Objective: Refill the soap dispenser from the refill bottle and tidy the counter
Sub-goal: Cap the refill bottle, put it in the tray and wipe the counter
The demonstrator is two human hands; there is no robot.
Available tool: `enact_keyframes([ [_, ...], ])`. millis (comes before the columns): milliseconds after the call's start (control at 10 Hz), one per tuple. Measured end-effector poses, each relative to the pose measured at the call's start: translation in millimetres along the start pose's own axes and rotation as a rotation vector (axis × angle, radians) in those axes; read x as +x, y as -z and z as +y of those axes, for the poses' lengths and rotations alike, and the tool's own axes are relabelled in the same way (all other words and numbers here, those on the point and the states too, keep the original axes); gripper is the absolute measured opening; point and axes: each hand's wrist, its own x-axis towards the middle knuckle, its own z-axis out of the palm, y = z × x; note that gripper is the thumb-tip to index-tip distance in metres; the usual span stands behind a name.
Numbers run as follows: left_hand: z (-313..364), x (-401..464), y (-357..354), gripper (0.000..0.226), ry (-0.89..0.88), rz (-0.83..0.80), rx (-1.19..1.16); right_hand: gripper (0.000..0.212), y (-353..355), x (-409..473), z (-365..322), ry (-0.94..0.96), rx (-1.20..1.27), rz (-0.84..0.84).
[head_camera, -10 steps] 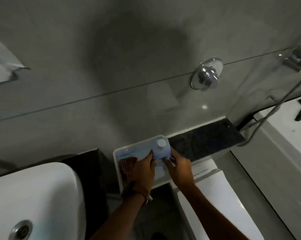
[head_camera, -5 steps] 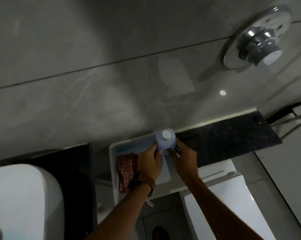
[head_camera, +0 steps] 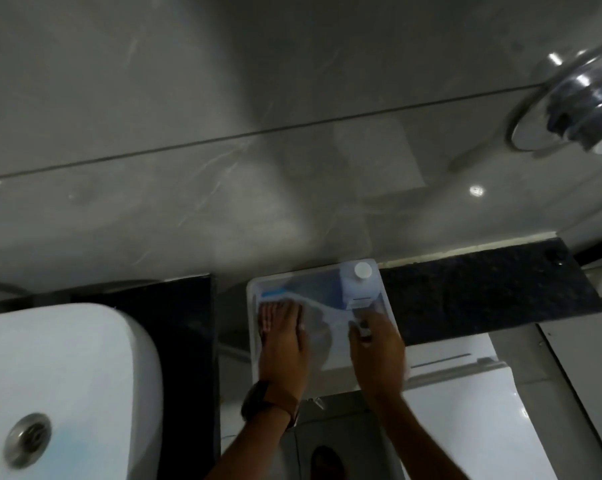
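Your two hands work over a white tray (head_camera: 252, 341) that bridges the gap between two dark stone counter (head_camera: 483, 299) sections, below a grey tiled wall (head_camera: 223, 98). Your left hand (head_camera: 282, 336) lies flat inside the tray near its left side, fingers straight and together, pressing down on a red checked cloth (head_camera: 265, 315), of which only a sliver shows beyond the fingertips; that grip is open. A dark watch (head_camera: 258, 403) rings the left wrist. Your right hand (head_camera: 375, 344) reaches into the tray's right half, just in front of the bottle (head_camera: 356, 289), and a small dark object sits at its fingertips; motion blur hides whether that grip is closed on it or merely touching, so you cannot tell. The bottle, pale and translucent with a white cap (head_camera: 363, 270), stands upright in the tray's far right corner, against the wall, with neither hand around it. A white basin (head_camera: 67, 393) with a metal drain (head_camera: 27, 439) fills the lower left, set on the left counter section. A white toilet (head_camera: 465, 410) sits below the right section. A chrome flush valve (head_camera: 583, 116) juts from the wall at upper right. A foot (head_camera: 327, 462) shows on the floor between your forearms.
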Motion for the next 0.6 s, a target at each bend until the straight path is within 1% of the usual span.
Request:
enact_keyframes([
  [100,-32.3,-20.7,9.7,0.056,0.082,0.084,0.067,0.021,-30.3,-16.0,-20.8,0.171,-0.065,-0.140],
  [200,-54.4,-36.9,13.8,0.052,0.200,0.090,0.059,0.036,-64.0,-22.4,-44.4,0.214,-0.144,-0.308],
  [300,-69.3,-45.5,15.0,0.061,0.185,-0.016,0.039,0.050,-93.7,-23.9,-52.6,0.176,-0.248,-0.436],
  [400,-79.5,-45.1,7.4,0.063,0.253,-0.045,-0.024,0.057,-114.2,-24.6,-48.7,0.179,-0.346,-0.473],
  [500,-81.5,-45.9,-0.5,0.065,0.257,-0.049,0.012,0.073,-116.0,-24.5,-48.4,0.186,-0.436,-0.481],
  [600,-81.9,-44.4,2.0,0.063,0.248,-0.004,-0.044,0.075,-113.0,-22.0,-59.3,0.175,-0.496,-0.511],
])
